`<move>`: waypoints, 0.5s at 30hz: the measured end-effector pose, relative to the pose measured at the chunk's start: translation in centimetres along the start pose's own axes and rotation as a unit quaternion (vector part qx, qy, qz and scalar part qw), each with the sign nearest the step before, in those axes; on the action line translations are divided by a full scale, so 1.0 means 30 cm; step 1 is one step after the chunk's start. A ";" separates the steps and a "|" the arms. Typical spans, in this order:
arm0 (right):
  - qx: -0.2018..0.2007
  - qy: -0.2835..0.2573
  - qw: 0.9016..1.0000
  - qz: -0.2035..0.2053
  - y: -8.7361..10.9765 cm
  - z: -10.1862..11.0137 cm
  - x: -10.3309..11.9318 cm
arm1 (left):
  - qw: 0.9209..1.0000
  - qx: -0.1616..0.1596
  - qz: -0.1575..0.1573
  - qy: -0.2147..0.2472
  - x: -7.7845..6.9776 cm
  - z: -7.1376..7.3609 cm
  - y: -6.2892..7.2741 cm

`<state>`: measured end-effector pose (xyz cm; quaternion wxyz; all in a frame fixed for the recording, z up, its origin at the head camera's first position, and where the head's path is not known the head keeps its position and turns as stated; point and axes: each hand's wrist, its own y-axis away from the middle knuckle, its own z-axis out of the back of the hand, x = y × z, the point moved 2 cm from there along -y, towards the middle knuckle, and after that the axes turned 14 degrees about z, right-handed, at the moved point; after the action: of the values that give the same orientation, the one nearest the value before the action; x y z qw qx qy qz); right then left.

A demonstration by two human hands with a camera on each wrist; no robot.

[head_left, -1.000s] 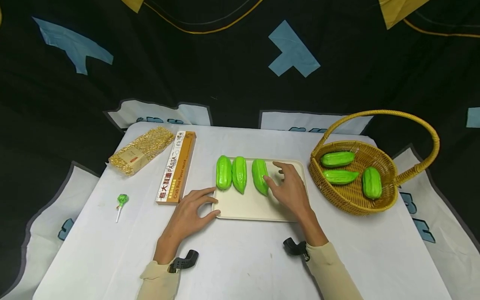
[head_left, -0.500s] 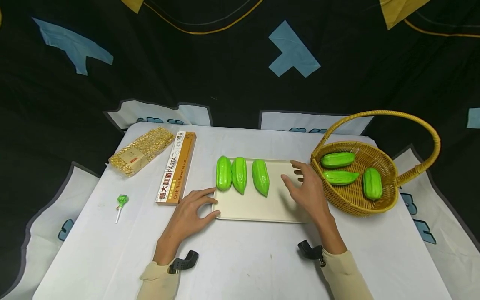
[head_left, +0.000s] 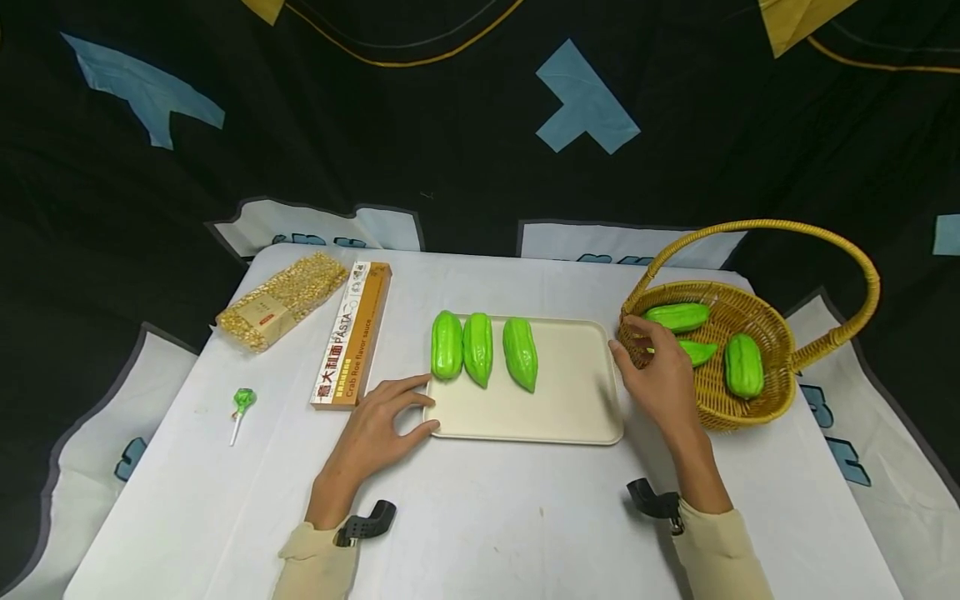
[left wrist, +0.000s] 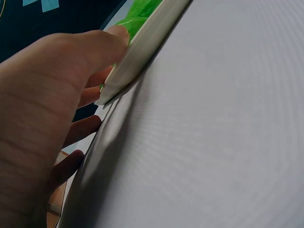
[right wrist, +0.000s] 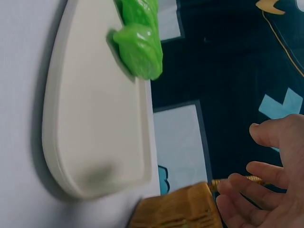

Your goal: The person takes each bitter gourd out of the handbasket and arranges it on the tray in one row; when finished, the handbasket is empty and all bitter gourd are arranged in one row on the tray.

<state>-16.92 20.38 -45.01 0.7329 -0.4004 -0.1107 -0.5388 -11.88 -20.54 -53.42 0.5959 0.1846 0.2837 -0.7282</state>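
Note:
Three glossy green ridged gourds (head_left: 478, 350) lie side by side on the left and middle of a cream rectangular tray (head_left: 570, 408). My left hand (head_left: 378, 433) rests at the tray's left edge, fingers spread and relaxed; in the left wrist view its thumb (left wrist: 107, 47) is right at the rim. My right hand (head_left: 660, 375), fingers loosely bent and holding nothing, hovers over the left rim of a wicker basket (head_left: 731, 321). It partly covers one of the three gourds (head_left: 744, 367) inside. The right wrist view shows the right hand (right wrist: 266, 190) apart from the tray.
The basket's tall arched handle (head_left: 813, 229) rises at the right. Left of the tray lie a pasta box (head_left: 352, 337), a bag of yellow grains (head_left: 285, 300) and a green lollipop (head_left: 242, 404). A white cloth (head_left: 495, 517) covers the table, with a dark curtain (head_left: 420, 150) behind.
My right hand has moved right, from beside the rightmost gourd on the tray to over the basket's left side. My left hand and all the gourds stay in place.

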 end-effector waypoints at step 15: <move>-0.001 0.017 0.999 -0.043 0.008 0.088 -0.096 | 1.000 0.002 0.003 0.001 0.004 -0.003 -0.002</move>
<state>-17.13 24.29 -45.10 0.7105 -0.3870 -0.1151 -0.5764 -11.98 -20.59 -53.55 0.5977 0.1872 0.2824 -0.7267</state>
